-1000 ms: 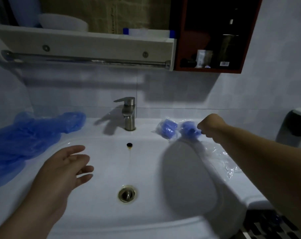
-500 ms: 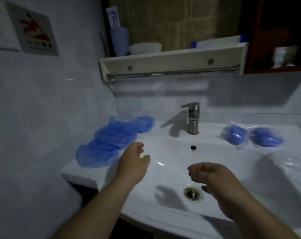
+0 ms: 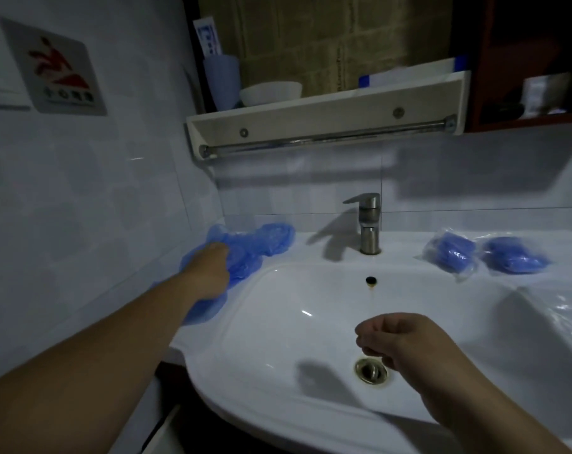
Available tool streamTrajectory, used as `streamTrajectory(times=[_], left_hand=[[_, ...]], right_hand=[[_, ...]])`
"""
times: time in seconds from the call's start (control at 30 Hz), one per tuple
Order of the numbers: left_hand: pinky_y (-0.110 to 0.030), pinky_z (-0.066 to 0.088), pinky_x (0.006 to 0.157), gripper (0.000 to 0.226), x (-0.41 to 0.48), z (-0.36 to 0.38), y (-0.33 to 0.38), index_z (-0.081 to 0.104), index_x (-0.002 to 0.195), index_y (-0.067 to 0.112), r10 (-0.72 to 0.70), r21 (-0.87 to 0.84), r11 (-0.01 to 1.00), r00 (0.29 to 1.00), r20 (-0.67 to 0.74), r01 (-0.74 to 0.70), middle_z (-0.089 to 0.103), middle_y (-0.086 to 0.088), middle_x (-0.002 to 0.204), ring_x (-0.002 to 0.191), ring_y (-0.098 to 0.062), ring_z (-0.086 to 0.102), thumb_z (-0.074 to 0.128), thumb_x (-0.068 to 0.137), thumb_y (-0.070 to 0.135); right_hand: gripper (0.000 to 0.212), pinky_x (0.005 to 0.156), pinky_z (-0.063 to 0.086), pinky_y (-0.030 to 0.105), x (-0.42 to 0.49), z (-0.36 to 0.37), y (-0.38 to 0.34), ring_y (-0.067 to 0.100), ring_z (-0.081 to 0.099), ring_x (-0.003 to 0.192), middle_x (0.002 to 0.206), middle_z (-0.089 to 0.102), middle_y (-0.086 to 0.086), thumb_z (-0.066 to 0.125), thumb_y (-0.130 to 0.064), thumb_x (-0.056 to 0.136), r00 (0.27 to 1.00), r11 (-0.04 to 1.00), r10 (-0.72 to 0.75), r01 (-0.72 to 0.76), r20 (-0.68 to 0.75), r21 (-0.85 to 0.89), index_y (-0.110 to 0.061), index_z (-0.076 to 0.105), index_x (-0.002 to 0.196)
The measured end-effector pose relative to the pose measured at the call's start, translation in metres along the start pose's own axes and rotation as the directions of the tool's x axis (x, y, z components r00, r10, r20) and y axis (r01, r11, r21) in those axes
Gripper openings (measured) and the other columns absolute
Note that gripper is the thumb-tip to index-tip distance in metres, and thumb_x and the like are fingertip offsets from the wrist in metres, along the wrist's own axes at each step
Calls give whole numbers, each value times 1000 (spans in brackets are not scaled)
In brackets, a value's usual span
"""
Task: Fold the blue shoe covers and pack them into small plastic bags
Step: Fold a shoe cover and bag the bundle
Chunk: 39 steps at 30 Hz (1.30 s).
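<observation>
On the tiled wall far left of the faucet (image 3: 369, 224) hangs a sign (image 3: 60, 72) with a red figure. Nearer the faucet, still on its left, a heap of loose blue shoe covers (image 3: 265, 242) lies on the ledge of the sink (image 3: 278, 417), against the wall. The left hand (image 3: 212, 270) lies on the near part of this heap. Its arm is stretched out and the back of the hand faces the camera. The fingers are hidden in the blue film, so I cannot tell whether they grasp a cover or only press on it.

Above the faucet and to its left, a white shelf (image 3: 327, 117) carries a cup (image 3: 222, 81) and a bowl (image 3: 271, 91), with a metal bar (image 3: 327, 139) under it.

In front of the faucet, the right hand (image 3: 399, 339) hovers over the basin beside the drain (image 3: 371, 371). Its fingers are loosely curled and hold nothing. It is well apart from the heap of covers.

Right of the faucet, two packed bags lie side by side on the ledge, the first bag (image 3: 450, 253) just beside the second bag (image 3: 514, 260). Each is clear plastic with bunched blue cover inside, and both are well apart from either hand. Farther right of the faucet and nearer the camera, crumpled empty plastic bags (image 3: 569, 309) lie at the picture's edge.
</observation>
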<state>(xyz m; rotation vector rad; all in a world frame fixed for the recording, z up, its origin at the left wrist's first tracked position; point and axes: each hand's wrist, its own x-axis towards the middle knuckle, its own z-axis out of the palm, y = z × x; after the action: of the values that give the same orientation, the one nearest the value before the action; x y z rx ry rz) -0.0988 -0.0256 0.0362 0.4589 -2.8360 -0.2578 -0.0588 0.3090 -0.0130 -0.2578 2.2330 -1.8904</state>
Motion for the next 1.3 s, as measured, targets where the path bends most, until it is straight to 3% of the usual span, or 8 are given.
streamTrajectory(times=[0.33, 0.47, 0.7, 0.9, 1.03, 1.1, 1.2, 1.3], left_hand=[[-8, 23, 105, 56, -30, -63, 40, 44, 141, 1, 201, -250, 913, 888, -413, -323, 34, -7, 147, 132, -21, 41, 54, 87, -11], [-27, 29, 116, 61, -97, -25, 110, 39, 148, 12, 425, -175, 818, 781, -458, -548, 32, 0, 153, 139, -14, 35, 55, 91, -2], [-26, 40, 105, 43, -165, 66, 178, 54, 133, 19, 656, -221, 578, 609, -446, -785, 58, 7, 130, 120, -6, 51, 52, 92, 9], [-9, 45, 85, 25, -185, 70, 184, 72, 95, 24, 629, -468, 618, 755, -187, -631, 58, 30, 89, 84, 18, 54, 60, 85, 6], [-12, 45, 82, 21, -187, 47, 168, 61, 82, 28, 30, -717, 557, 874, -486, -418, 62, 17, 94, 89, 1, 61, 68, 74, 10], [-24, 50, 84, 29, -179, 40, 162, 64, 100, 26, -177, -925, 368, 970, -167, -92, 68, 9, 104, 93, -7, 67, 79, 76, 32], [-43, 53, 93, 38, -173, 24, 153, 70, 108, 10, 69, -915, -175, 931, 358, 364, 77, -9, 104, 97, -26, 73, 66, 86, 41], [-48, 55, 89, 27, -168, 26, 147, 71, 106, 5, 90, -882, -275, 924, 372, 382, 76, -15, 102, 90, -28, 74, 62, 89, 23]], right_hand=[[11, 70, 45, 36, -12, -9, -8, 20, 62, 72, 76, 74, 7, 69, -12, 82, 999, 998, -32, 33, -26, 51, -17, 77, 76], [17, 91, 51, 43, -15, -10, -15, 23, 65, 82, 85, 73, 11, 66, -24, 85, 999, 975, -18, 28, -49, 221, -10, 75, 87], [47, 76, 53, 41, -18, -38, -28, 29, 70, 75, 92, 72, 17, 51, -44, 92, 985, 647, 123, -170, 119, 743, -3, 68, 105], [17, 81, 55, 45, -24, -46, -13, 35, 71, 86, 93, 74, 20, 61, 3, 86, 994, 931, -19, 58, -111, 361, 0, 69, 100], [39, 79, 59, 37, -31, -41, -10, 32, 72, 89, 94, 75, 13, 60, 16, 78, 978, 931, -177, 202, -107, 305, -15, 73, 98], [45, 77, 58, 34, -35, -37, -9, 31, 71, 90, 96, 74, 15, 61, 14, 67, 971, 906, -239, 222, 1, 361, -14, 74, 100], [54, 83, 57, 41, -36, -32, -4, 37, 69, 95, 102, 72, 22, 54, 13, 59, 946, 882, -276, 180, 168, 436, -11, 73, 104], [56, 82, 55, 39, -32, -31, 2, 36, 69, 93, 102, 72, 22, 52, 17, 61, 945, 927, -251, 172, 209, 333, -12, 73, 104]])
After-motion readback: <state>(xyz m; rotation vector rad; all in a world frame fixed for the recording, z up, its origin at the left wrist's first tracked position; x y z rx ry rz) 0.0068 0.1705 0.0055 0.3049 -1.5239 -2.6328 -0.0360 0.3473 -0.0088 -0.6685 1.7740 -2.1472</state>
